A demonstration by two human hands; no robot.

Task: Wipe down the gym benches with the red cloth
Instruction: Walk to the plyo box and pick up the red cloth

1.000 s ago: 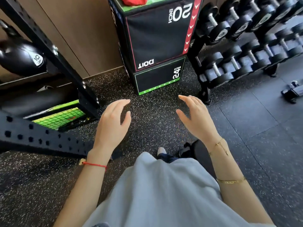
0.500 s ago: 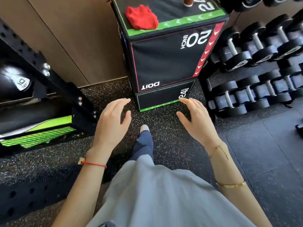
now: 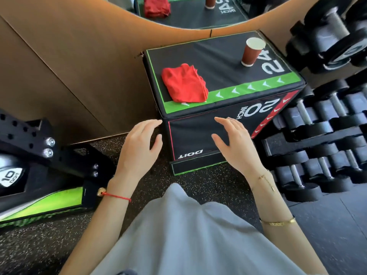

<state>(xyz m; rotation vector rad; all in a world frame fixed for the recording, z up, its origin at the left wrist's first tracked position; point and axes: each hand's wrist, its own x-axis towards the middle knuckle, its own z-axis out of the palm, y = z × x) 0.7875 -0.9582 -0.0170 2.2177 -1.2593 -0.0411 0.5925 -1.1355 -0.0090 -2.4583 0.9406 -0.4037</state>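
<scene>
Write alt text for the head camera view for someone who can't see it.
Two open, empty hands, left and right, reach toward a black plyo box against a wooden wall. On its top lie a crumpled red cloth at the left and an upright paper cup at the right. Dumbbells fill a rack to the right.

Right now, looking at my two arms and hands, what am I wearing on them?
Both forearms are bare, with no sleeves showing. The left hand has a thin red string bracelet with a small gold bead at the wrist. The right hand has a fine gold chain bracelet at the wrist and a flat gold bangle further up the forearm. No rings are visible.
</scene>
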